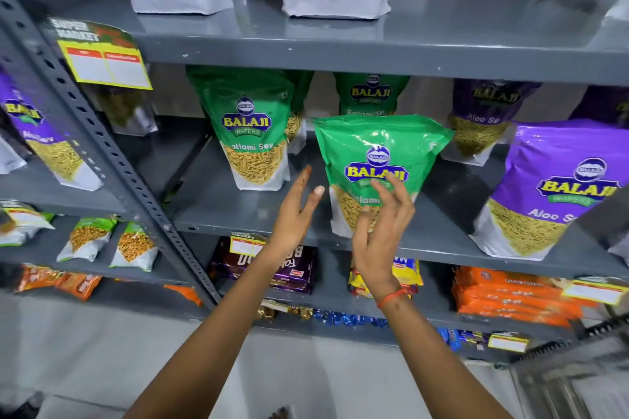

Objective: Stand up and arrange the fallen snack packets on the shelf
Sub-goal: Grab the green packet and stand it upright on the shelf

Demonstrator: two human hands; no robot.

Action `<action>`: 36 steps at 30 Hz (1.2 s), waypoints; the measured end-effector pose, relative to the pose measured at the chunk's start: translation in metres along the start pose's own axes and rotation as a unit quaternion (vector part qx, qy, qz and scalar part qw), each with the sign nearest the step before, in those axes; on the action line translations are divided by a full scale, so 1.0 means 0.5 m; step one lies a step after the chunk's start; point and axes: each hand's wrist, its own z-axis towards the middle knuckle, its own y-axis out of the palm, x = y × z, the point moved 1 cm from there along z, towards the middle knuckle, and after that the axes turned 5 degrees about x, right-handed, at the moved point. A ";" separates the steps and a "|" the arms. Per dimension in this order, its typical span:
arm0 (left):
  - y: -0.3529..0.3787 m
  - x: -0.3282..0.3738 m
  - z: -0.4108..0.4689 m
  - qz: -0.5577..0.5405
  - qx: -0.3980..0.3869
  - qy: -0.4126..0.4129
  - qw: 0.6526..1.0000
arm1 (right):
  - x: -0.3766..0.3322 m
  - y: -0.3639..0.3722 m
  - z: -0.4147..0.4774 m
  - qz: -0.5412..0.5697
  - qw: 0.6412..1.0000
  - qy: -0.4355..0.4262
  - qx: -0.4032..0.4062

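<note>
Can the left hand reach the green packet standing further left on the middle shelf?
Probably yes. The left hand is open and holds nothing, and the bare shelf between it and that green packet has nothing in the way.

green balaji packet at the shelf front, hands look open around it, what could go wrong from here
1. The front green packet stands near the front edge of the shelf, with the left hand open and apart from it and the right hand open in front of it; it could tip forward and fall.
2. It sits ahead of the other green packet, so the row may end up uneven.
3. The purple packet also stands near the edge; a nudge might topple it.
</note>
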 end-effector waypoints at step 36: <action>-0.376 -0.206 0.064 0.042 -0.067 -0.118 0.990 | 0.002 0.331 -0.097 0.069 0.883 0.320 -0.338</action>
